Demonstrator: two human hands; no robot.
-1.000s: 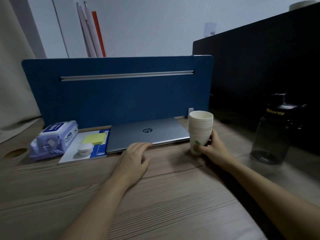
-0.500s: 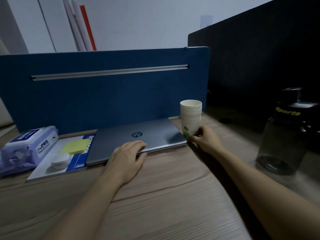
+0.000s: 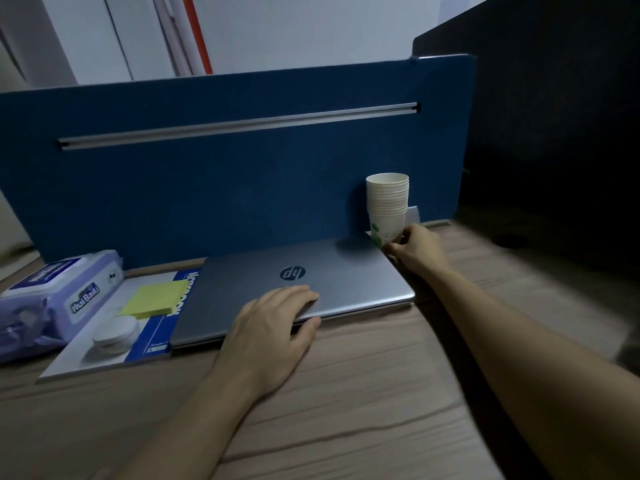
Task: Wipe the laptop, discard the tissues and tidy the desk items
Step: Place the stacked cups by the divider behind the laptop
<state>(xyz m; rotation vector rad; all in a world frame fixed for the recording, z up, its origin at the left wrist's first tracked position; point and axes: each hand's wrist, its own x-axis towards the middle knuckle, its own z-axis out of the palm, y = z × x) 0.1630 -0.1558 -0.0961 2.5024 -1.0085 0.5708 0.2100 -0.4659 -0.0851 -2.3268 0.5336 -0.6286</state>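
A closed silver laptop point(image 3: 339, 271) lies on the wooden desk against the blue divider. My left hand point(image 3: 273, 327) rests flat on its front edge, fingers spread, holding nothing. A stack of white paper cups point(image 3: 388, 206) stands upright at the laptop's far right corner, against the divider. My right hand point(image 3: 415, 251) grips the bottom of that stack. To the left lies a purple wet-wipe pack point(image 3: 59, 299). Beside it a notebook point(image 3: 152, 327) carries a yellow sticky-note pad point(image 3: 156, 297) and a small white round lid point(image 3: 116, 332).
The blue divider point(image 3: 225, 188) closes off the back of the desk. A dark partition point(image 3: 561, 133) walls the right side. Bare wooden desk surface point(image 3: 363, 410) stretches in front of the laptop.
My right hand has carried the cup stack from the desk's right front toward the back, beside the divider. The view has moved closer and the dark bottle has left the frame.
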